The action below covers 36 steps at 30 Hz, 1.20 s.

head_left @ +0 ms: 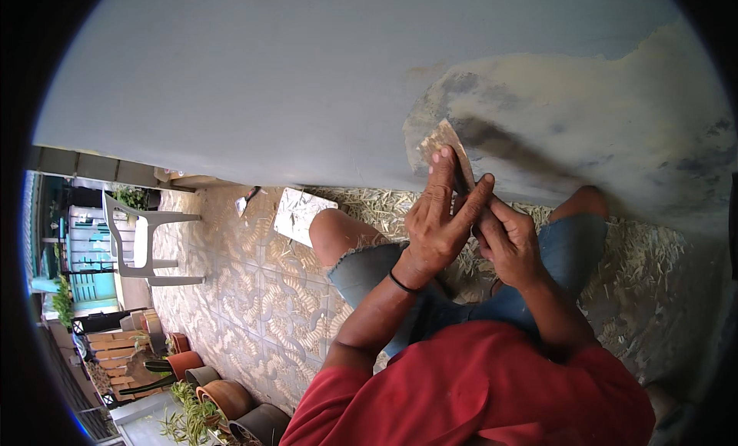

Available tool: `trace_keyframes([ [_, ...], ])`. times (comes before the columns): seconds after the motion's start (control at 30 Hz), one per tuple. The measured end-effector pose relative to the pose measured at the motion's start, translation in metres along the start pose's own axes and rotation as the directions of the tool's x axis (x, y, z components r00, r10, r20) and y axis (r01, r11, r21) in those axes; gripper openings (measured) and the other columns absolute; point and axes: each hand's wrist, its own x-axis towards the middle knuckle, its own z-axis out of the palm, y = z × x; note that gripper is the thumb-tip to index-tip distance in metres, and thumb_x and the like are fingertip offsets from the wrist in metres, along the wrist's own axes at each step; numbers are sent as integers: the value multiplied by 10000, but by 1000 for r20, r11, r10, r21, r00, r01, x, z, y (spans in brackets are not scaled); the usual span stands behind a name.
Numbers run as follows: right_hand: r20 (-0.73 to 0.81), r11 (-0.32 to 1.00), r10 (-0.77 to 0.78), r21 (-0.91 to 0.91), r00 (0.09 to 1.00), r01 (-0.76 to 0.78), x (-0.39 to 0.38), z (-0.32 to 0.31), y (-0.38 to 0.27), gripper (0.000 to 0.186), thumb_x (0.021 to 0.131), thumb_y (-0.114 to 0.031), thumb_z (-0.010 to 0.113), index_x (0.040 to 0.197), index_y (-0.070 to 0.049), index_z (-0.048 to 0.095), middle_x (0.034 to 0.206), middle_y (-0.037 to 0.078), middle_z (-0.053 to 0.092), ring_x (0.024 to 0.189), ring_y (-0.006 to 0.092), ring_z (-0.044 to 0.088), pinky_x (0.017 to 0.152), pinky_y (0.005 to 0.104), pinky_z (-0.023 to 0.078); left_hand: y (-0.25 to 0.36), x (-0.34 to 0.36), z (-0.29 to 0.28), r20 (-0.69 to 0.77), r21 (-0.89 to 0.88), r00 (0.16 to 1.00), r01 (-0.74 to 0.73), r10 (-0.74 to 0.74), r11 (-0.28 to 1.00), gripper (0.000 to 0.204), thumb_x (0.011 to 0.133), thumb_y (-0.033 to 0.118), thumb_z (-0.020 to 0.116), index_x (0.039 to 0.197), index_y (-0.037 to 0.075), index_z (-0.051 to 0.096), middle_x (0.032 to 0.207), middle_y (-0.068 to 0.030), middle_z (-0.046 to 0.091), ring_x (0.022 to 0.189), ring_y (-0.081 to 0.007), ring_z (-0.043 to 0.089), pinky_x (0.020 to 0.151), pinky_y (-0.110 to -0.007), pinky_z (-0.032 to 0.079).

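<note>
A flat putty knife (448, 142), its wide end crusted with pale tan material, points up against the grey wall (254, 84). My left hand (433, 223) wears a dark band at the wrist; its fingers lie along the blade, with the thumb stretched toward my right hand (509, 242). My right hand is closed round the lower end of the knife, hiding the handle. Right by the blade, a rough patch (538, 100) of cream and dark grey spreads over the smooth wall. A shadow falls across it.
Pale shavings (377, 208) litter the patterned tile floor (238, 292) along the wall. A white board (301, 215) lies by my left knee, and another scraper (247, 201) beyond it. Left stand a plastic chair (146, 242) and several plant pots (224, 398).
</note>
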Motion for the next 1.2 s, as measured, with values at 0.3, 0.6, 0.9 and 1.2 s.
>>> trace_keyframes([
  [0.3,61,949,-238,-198,969,245,50,20,0,291,1108,-131,539,1283,83,631,805,245,653,720,191,601,695,393,521,-28,-5,21,-122,-87,976,173,-183,981,551,835,64,819,1362,211,758,1562,-385,483,1002,-340,795,662,-331,622],
  [0.6,3,964,-140,-227,990,137,39,19,0,276,1096,-99,533,1267,90,638,844,223,665,742,233,629,723,401,518,-22,-22,27,-23,-142,980,193,-198,971,582,812,-2,791,1361,190,758,1590,-381,450,1073,-360,777,713,-347,634],
  [0.9,53,956,-147,-248,988,156,53,16,22,258,1075,-95,560,1225,88,663,903,261,696,734,300,684,693,411,518,-20,-22,21,2,-85,973,230,-231,969,603,822,9,785,1395,189,734,1619,-370,418,1028,-364,788,715,-348,632],
  [1.2,-33,970,-98,-226,995,88,11,19,24,261,1082,-102,548,1243,72,659,834,241,689,763,337,720,709,416,533,-3,-46,18,19,-179,983,185,-185,966,660,786,-78,748,1383,203,751,1573,-380,472,1116,-401,767,705,-374,632],
])
